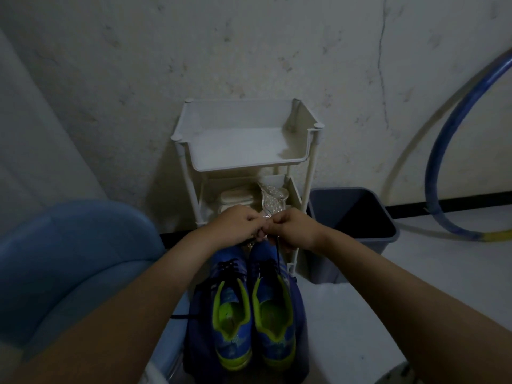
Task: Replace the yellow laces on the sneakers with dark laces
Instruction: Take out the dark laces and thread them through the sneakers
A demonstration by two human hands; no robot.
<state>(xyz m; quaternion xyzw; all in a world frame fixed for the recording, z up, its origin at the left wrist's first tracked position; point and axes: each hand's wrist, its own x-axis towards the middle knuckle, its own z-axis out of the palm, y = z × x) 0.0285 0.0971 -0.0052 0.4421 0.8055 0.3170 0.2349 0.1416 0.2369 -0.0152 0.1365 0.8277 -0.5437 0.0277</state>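
Two bare forearms are reaching in from the bottom corners and meeting over a pair of blue fabric sneakers with lime-yellow linings [250,322]. The sneakers are sitting side by side, heels toward the person, on a dark blue surface [302,309] whose near edge is being cut off by the frame; whether it is cloth, a bag or a seat I cannot tell. Both sneakers are already showing thin dark laces [230,266] crossing their eyelets, and a loose dark lace end [180,317] is trailing off the surface's left edge, while no yellow laces are showing anywhere. Just beyond the toes, the left hand [238,225] and the right hand [296,230] are hovering knuckle to knuckle with fingers curled, both apparently pinching the dark lace strand [277,252] that is rising taut from the right-hand sneaker, probably to take out slack or begin a knot, so the job is looking close to finished. The fingertips are facing away, so exactly what is lying between them is being hidden. Behind the hands a white plastic tiered rack [243,164] is standing against the wall, its lower shelf holding pale slippers [235,196] and a clear item [273,200] that is hard to make out in the dim light. A grey plastic bin [388,217] is sitting just right of the rack, a blue hoop [435,151] is leaning on the wall, and a rounded pale-blue object [69,245] is filling the left
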